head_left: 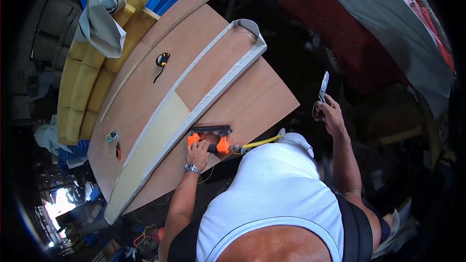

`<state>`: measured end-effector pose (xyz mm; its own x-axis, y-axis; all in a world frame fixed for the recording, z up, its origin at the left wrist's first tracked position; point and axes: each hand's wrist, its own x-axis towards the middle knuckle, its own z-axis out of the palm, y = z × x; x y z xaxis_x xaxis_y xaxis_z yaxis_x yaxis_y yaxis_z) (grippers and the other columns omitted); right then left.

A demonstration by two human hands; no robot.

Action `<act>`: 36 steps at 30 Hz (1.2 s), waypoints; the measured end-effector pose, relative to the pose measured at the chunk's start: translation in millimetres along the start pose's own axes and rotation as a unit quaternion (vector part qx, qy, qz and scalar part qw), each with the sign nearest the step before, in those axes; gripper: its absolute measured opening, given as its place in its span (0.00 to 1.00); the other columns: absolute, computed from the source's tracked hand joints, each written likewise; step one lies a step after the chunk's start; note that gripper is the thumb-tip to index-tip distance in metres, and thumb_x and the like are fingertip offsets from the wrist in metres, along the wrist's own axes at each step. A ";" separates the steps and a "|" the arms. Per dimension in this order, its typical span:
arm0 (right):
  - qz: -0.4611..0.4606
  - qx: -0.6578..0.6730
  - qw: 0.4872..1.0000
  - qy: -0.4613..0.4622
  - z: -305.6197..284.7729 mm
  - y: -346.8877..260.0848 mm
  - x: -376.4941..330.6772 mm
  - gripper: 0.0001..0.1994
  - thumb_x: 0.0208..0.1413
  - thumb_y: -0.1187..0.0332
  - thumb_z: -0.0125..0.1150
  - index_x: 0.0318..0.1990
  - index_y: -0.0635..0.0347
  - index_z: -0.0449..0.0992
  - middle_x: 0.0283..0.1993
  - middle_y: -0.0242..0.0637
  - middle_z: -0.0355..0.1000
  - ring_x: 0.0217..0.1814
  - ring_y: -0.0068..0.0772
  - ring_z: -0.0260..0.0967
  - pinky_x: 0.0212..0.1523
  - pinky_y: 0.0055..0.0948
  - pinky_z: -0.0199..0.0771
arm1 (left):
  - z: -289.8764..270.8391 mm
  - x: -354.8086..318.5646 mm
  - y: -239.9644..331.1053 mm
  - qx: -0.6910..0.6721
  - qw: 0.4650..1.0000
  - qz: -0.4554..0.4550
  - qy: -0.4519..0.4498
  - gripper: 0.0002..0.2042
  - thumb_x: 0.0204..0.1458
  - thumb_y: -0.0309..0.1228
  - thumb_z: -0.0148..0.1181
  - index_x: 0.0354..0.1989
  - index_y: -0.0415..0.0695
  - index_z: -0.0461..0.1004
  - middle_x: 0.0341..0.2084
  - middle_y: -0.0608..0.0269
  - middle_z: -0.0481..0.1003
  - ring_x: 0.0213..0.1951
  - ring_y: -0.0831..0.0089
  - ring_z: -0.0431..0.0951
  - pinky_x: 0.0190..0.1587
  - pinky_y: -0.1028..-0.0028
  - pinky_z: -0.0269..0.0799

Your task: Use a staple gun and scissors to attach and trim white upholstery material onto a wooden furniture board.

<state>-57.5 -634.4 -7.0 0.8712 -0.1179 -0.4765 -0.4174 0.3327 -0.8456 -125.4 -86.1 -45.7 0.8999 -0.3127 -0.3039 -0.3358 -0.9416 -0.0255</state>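
My left hand (198,154), with a metal watch at the wrist, is closed around an orange and black air staple gun (222,145) at the near edge of the plywood sheet. A yellow air hose (262,141) runs from the gun toward my body. Off the sheet's right side, my right hand (331,112) holds up a pair of scissors (324,87), blades pointing away from me. Beside the staple gun lies a long tapered panel (216,70), its grey fabric edging (228,78) folded over and stapled along the sides. Pale padding (165,122) shows inside its nearer half.
On the plywood sheet (262,102) lie a tape measure (162,59), red-handled pliers (118,150), a small card-like packet (112,136) and a thin curved strip (160,39). Yellow foam cushions (77,92) and draped grey fabric (103,22) stand at left. A red and grey covered piece (349,29) is at far right.
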 end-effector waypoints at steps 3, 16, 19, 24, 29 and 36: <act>0.030 -0.075 0.997 0.018 -22.9 -23.2 21.9 0.23 0.64 0.70 0.60 0.66 0.62 0.71 0.32 0.29 0.72 0.27 0.18 0.67 0.29 0.21 0.71 | -7.0 -1.6 1.0 0.003 0.999 -0.033 -0.039 0.24 0.49 0.33 0.70 0.57 0.50 0.74 0.59 0.64 0.74 0.59 0.58 0.71 0.63 0.53 0.64; -0.049 -0.263 0.962 0.051 -29.6 -17.2 42.2 0.17 0.72 0.54 0.57 0.32 0.55 0.73 0.24 0.23 0.65 0.26 0.16 0.58 0.27 0.23 0.57 | -133.3 246.6 48.3 -0.205 0.951 0.023 0.229 0.17 0.56 0.37 0.67 0.48 0.39 0.76 0.46 0.43 0.78 0.52 0.41 0.75 0.56 0.49 0.71; 0.015 -0.219 0.972 0.084 -38.3 9.4 -4.1 0.24 0.74 0.49 0.50 0.32 0.60 0.76 0.23 0.26 0.65 0.24 0.18 0.60 0.26 0.25 0.59 | -138.9 340.5 15.9 -0.221 0.923 -0.013 0.314 0.18 0.59 0.40 0.64 0.51 0.40 0.76 0.49 0.42 0.78 0.52 0.42 0.76 0.56 0.48 0.71; 0.160 -0.080 0.967 0.182 -61.9 18.1 -65.3 0.32 0.74 0.42 0.42 0.33 0.60 0.80 0.24 0.25 0.69 0.24 0.18 0.60 0.26 0.23 0.59 | -115.9 429.1 -37.9 -0.213 0.943 -0.209 0.149 0.29 0.66 0.58 0.47 0.55 0.44 0.77 0.53 0.43 0.79 0.56 0.41 0.77 0.59 0.47 0.70; 0.066 0.114 0.990 0.044 -84.2 9.7 -56.5 0.29 0.68 0.44 0.51 0.49 0.68 0.80 0.39 0.31 0.75 0.38 0.24 0.70 0.36 0.24 0.70 | -115.0 441.9 -29.8 -0.198 0.929 -0.301 0.088 0.38 0.65 0.68 0.35 0.54 0.48 0.80 0.52 0.43 0.80 0.58 0.40 0.76 0.60 0.47 0.70; 0.118 -0.133 0.979 -0.102 -21.9 -67.9 99.8 0.11 0.64 0.68 0.66 0.48 0.64 0.80 0.36 0.32 0.78 0.38 0.21 0.73 0.40 0.24 0.73 | -102.1 423.3 -28.4 -0.187 0.933 -0.299 0.065 0.31 0.67 0.63 0.39 0.49 0.51 0.82 0.44 0.49 0.83 0.52 0.42 0.79 0.56 0.46 0.69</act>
<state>52.1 -689.2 -2.4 0.7648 0.1315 -0.6306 -0.6418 0.0705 -0.7636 293.5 -204.5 -76.4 0.9295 0.2937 -0.2231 0.3368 -0.9225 0.1886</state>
